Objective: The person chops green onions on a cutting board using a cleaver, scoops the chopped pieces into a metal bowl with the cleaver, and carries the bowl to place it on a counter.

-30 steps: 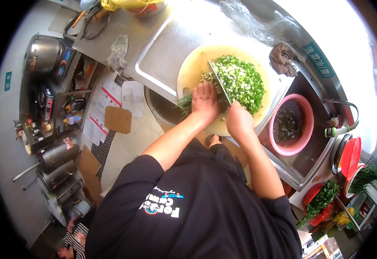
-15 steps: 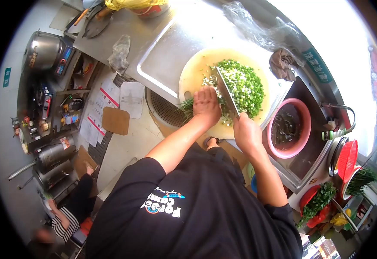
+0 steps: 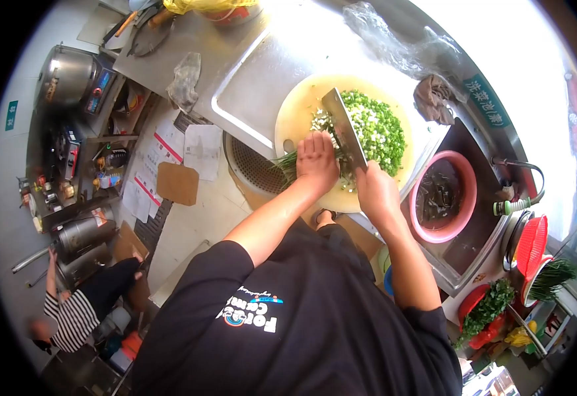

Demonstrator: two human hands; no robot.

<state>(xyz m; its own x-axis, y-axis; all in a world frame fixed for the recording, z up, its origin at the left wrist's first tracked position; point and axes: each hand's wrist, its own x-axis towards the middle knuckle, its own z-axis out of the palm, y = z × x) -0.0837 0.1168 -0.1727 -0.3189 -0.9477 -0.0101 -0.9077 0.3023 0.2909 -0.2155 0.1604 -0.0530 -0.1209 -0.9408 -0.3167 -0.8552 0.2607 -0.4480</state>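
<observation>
In the head view, the right hand (image 3: 377, 191) has its grip wrapped around the handle end of a cleaver (image 3: 346, 129), whose broad blade slants across a round cutting board (image 3: 293, 109). The left hand (image 3: 317, 160) lies just beside the blade, its fingers close together and its grip pressing scallion stalks (image 3: 288, 164) against the board; the green ends stick out past the wrist side, toward the board's edge. On the other side of the blade sits a heap of chopped scallions (image 3: 382, 135), green mixed with white, and more cut pieces lie scattered beyond the left fingertips.

The board rests on the shiny metal counter (image 3: 249, 86). Near its far right edge are a crumpled brown cloth (image 3: 433, 99) and a clear plastic bag (image 3: 404, 36). To the right, a pink basin (image 3: 470, 185) stands in a sink (image 3: 476, 241), holding dark pieces that cannot be made out clearly. A hose tap (image 3: 514, 206) reaches over the sink's far side, near a red colander (image 3: 531, 241). At lower left, well apart, a co-worker in a striped top (image 3: 75, 320) reaches toward a metal pot (image 3: 80, 237).
</observation>
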